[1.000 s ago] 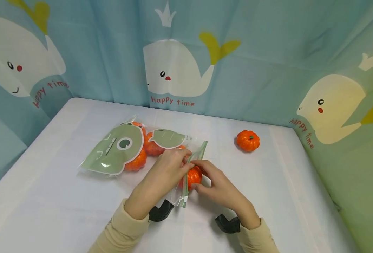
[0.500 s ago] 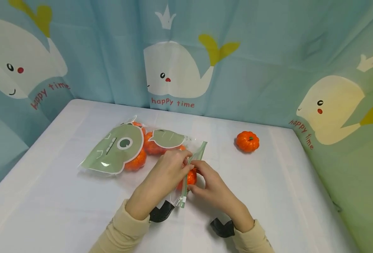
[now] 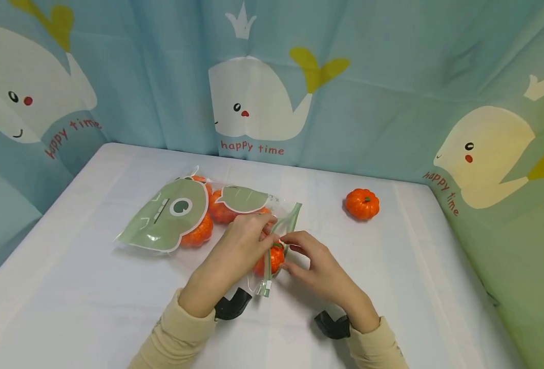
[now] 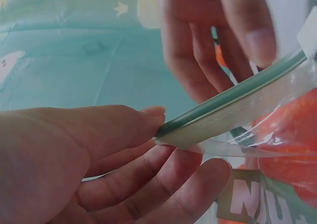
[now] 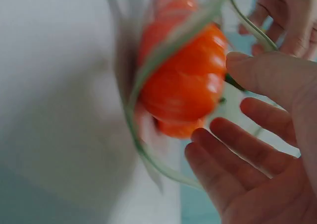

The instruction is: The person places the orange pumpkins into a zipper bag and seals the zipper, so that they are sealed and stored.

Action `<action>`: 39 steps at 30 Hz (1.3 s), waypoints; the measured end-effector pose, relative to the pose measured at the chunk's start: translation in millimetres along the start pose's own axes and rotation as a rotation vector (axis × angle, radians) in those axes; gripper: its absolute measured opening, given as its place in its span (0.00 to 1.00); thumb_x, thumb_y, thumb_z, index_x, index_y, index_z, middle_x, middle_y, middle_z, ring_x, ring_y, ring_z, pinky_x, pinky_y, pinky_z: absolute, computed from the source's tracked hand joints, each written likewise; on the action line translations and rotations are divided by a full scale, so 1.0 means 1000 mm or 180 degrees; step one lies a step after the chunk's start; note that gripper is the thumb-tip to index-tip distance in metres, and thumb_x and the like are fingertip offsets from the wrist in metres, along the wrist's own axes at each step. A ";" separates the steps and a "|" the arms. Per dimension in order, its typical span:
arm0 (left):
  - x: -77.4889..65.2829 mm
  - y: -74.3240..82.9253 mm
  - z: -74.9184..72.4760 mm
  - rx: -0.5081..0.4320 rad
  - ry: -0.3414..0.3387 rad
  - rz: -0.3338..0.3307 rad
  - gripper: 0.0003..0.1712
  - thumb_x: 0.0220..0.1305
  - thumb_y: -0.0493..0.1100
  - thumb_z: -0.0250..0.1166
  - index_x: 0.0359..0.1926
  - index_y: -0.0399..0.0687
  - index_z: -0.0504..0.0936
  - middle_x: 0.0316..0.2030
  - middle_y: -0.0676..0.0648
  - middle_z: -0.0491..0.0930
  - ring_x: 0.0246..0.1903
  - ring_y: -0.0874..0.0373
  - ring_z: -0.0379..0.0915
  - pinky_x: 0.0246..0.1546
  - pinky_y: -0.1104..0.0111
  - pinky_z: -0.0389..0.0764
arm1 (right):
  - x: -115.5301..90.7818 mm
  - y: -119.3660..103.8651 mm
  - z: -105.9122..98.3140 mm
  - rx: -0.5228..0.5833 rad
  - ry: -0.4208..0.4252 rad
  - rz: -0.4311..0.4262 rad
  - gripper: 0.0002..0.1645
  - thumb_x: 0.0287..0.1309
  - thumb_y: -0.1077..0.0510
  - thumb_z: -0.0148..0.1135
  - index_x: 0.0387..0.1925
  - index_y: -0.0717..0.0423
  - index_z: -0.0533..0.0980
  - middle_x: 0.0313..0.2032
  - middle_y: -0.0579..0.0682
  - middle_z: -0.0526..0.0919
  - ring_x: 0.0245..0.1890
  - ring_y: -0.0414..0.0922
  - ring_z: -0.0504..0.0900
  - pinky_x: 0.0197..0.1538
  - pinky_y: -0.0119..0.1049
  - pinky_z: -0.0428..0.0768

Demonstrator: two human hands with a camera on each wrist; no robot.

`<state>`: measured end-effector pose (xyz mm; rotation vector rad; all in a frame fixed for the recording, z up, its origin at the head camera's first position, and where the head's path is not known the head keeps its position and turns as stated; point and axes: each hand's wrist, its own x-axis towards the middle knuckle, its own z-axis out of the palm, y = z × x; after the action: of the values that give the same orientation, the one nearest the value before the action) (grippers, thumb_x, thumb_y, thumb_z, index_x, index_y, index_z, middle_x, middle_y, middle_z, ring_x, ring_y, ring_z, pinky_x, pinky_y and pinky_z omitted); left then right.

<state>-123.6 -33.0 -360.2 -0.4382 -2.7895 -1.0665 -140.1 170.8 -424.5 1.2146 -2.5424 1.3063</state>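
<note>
A clear zip bag (image 3: pixel 163 225) with a green monster print lies on its side, holding several small orange toy pumpkins. My left hand (image 3: pixel 242 243) pinches the green zip edge (image 4: pixel 218 102) of its mouth between thumb and fingers. A pumpkin (image 3: pixel 276 258) sits in the bag's mouth, partly behind the zip strip. My right hand (image 3: pixel 320 264) is beside it, thumb and fingers spread and relaxed. In the right wrist view, this pumpkin (image 5: pixel 185 85) appears within the green rim, with the right fingertips (image 5: pixel 198 152) close by; whether they touch it I cannot tell.
Another orange pumpkin (image 3: pixel 361 204) lies loose at the back right of the white table (image 3: pixel 405 277). A blue-green curtain (image 3: pixel 373 102) with whale prints hangs behind and along the sides. Black wrist mounts (image 3: pixel 233 304) sit under both wrists.
The pumpkin at the mouth has moved left, further into the bag. My right hand followed it left, then drew slightly back with its fingers spread. The left hand keeps its pinch.
</note>
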 end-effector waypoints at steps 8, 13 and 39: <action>-0.003 0.001 0.003 -0.0053 0.0012 0.0076 0.15 0.61 0.37 0.69 0.49 0.40 0.83 0.33 0.49 0.85 0.30 0.60 0.79 0.36 0.67 0.81 | -0.006 -0.007 -0.007 -0.0198 -0.0500 0.0050 0.11 0.61 0.62 0.65 0.45 0.55 0.80 0.47 0.45 0.82 0.51 0.41 0.80 0.57 0.40 0.79; -0.006 0.002 0.007 -0.0068 -0.0043 0.0125 0.13 0.61 0.37 0.68 0.47 0.40 0.83 0.33 0.49 0.85 0.31 0.60 0.79 0.34 0.70 0.80 | -0.005 -0.006 0.006 -0.0394 -0.0645 -0.0218 0.13 0.62 0.61 0.65 0.48 0.57 0.81 0.51 0.47 0.80 0.53 0.41 0.79 0.57 0.36 0.78; -0.006 0.010 0.009 -0.0141 -0.0054 0.0178 0.15 0.63 0.39 0.68 0.50 0.40 0.84 0.35 0.48 0.85 0.34 0.58 0.79 0.37 0.67 0.82 | -0.003 -0.003 0.024 -0.0821 -0.0809 -0.0134 0.21 0.55 0.71 0.58 0.50 0.53 0.78 0.61 0.50 0.73 0.65 0.45 0.72 0.64 0.43 0.73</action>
<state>-115.5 -21.4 -362.0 -0.5297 -2.7553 -1.1195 -128.6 154.6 -439.3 1.4465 -2.7263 0.8271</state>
